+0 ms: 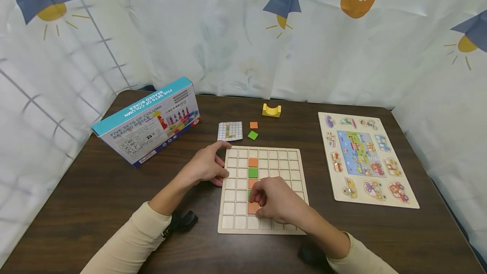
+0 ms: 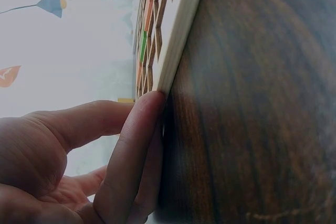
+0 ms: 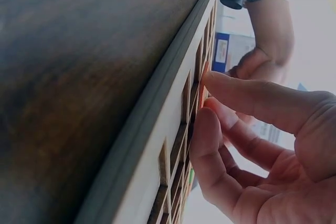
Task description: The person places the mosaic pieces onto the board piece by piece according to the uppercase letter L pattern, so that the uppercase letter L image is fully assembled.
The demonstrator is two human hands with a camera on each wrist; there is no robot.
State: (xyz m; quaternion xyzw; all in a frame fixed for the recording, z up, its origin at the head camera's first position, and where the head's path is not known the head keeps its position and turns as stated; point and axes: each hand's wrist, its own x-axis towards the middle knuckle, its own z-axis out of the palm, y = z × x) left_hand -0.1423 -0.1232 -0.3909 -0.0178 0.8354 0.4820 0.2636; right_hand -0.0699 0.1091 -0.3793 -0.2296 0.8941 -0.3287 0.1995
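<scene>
Pinched tile (image 1: pixel 252 209) with right hand (image 1: pixel 280 200), touched board (image 1: pixel 262 231) at left edge with spread left hand (image 1: pixel 205 164); perhaps risked skewing through uneven release.

the tiles (image 1: pixel 253 173) alternate orange and green.

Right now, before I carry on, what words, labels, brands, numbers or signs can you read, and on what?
"FIVE SETS OF COLUMN BEADED BOXES": on the teal top of the box.
"FIVE SETS OF COLUMN BEADED BOXES": again, on the box's pale side.
The box's small print and the label on its dark blue strip: too small or blurred to read.
No readable text on the grid board, small card or picture board.
</scene>
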